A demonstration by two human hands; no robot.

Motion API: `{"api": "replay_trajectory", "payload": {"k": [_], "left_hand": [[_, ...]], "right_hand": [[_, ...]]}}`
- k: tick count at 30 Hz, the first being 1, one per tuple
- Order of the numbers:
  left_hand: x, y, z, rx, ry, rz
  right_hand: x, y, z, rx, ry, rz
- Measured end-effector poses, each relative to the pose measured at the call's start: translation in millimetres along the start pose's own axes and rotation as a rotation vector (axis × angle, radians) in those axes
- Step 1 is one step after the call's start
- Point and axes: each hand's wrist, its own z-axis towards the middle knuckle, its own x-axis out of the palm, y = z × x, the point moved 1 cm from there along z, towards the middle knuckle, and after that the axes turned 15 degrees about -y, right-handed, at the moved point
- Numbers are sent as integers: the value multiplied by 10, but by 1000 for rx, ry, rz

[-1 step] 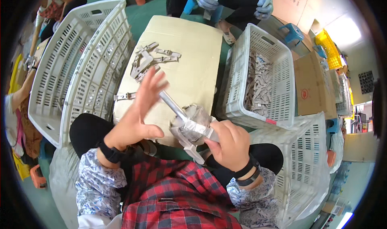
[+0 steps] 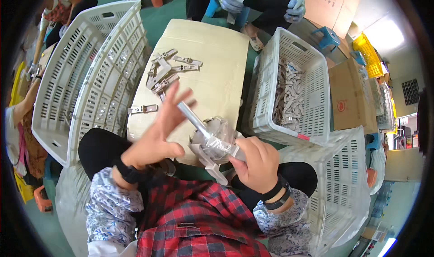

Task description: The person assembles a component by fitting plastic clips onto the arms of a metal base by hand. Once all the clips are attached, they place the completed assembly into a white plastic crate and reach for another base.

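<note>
My right hand (image 2: 258, 164) grips the near end of a grey part with a silver metal tube (image 2: 192, 116) that slants up to the left. A round, crinkled, shiny grey piece (image 2: 221, 132) sits at its middle, its kind unclear, and a grey curved arm (image 2: 210, 164) hangs below. To the left, my left hand (image 2: 158, 137) is open, fingers spread, near the tube's far end and holding nothing. Beyond it, several grey clip-like parts (image 2: 168, 69) lie in a loose pile on the cardboard-topped table (image 2: 208, 53). A single clip (image 2: 143, 109) lies at the table's left edge.
Nested white crates (image 2: 106, 71) stand to the left. A white crate (image 2: 312, 89) with many grey parts (image 2: 289, 94) stands to the right, beside a cardboard box (image 2: 350, 94). Another white crate (image 2: 339, 184) is at my lower right. A person in gloves (image 2: 233, 4) sits across the table.
My left hand has shifted slightly right and down, its fingers still spread. The right hand and the grey part have stayed almost in place.
</note>
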Motion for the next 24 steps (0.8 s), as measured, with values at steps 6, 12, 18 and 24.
{"api": "replay_trajectory", "payload": {"k": [6,12,18,24], "left_hand": [[493,-6,-35,-207,62,-153],[523,-72,-128,-59,43,22],[495,-17,-185,213,-126,262],[552,-90,-169,79,-4,105]], "right_hand": [[-49,62,-21,-29,-145,4],[-193,263,71,44,-139,-114],[-175,294,112,328,44,136],[-278,123,172,26,-74,-26]]}}
